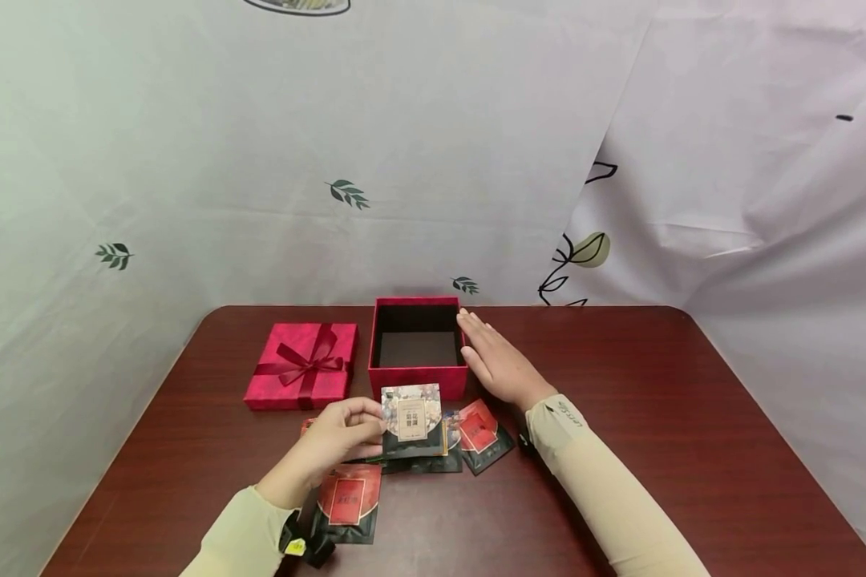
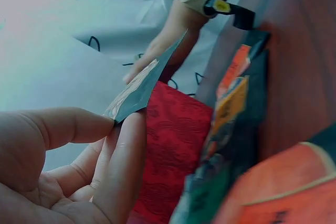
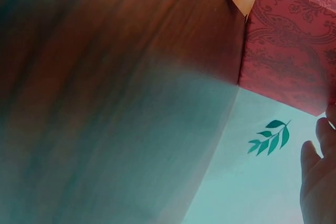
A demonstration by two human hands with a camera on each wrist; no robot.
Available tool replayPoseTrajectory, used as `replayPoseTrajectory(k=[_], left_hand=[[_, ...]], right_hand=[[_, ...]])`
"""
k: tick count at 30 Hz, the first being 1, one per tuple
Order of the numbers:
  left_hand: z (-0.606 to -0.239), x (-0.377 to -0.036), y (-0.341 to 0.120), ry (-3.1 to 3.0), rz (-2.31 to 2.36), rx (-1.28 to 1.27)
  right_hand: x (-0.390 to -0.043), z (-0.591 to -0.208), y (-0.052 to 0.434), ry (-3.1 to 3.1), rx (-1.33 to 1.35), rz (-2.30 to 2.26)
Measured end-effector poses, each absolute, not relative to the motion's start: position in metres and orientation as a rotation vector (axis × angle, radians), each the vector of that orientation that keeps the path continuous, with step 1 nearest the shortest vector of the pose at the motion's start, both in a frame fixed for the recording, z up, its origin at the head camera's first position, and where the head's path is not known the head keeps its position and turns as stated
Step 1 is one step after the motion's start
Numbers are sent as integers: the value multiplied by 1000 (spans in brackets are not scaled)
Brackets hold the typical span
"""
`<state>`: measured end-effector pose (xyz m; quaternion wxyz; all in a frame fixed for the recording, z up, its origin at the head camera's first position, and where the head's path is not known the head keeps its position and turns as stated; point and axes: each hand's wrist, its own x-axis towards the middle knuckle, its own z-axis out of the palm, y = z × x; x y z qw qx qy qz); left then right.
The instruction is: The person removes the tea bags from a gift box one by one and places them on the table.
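White sheets printed with little green leaves (image 1: pixel 347 193) hang behind a dark wooden table (image 1: pixel 657 417), so it's a pretty plain setup. Near the back edge sits an open red box (image 1: pixel 417 374), nothing in it as far as I can see, and its lid (image 1: pixel 301 365) with the ribbon bow lies flat just to the left, a small gap between them.

Left hand (image 1: pixel 339 439) is pinching a small packet (image 1: pixel 411 418) by its left edge, thumb on top and fingers underneath, holding it up just in front of the box's near wall. From the left wrist view you can see the packet lifted off the table, edge-on between thumb and fingers.

Right hand (image 1: pixel 496 362) is flat and open, fingers straight and together, resting against the right outer wall of the box.

A few more packets are on the table: a red-labelled one (image 1: pixel 348 502) by the left wrist, another (image 1: pixel 480 433) below the right hand, and a darker one (image 1: pixel 433 459) partly hidden under the held packet.
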<state>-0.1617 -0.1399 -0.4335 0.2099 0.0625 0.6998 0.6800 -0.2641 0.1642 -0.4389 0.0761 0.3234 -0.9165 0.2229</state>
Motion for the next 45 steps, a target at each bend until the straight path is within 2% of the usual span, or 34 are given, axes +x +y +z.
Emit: replayPoseTrajectory(k=[19,45], left_hand=[[-449,-149,-132,1921,1811,113],[-448,-134,-128,2096,1412,357]], right_hand=[[-265,-440,165,-2740,979,684],[-267,-441,166,-2744,980,688]])
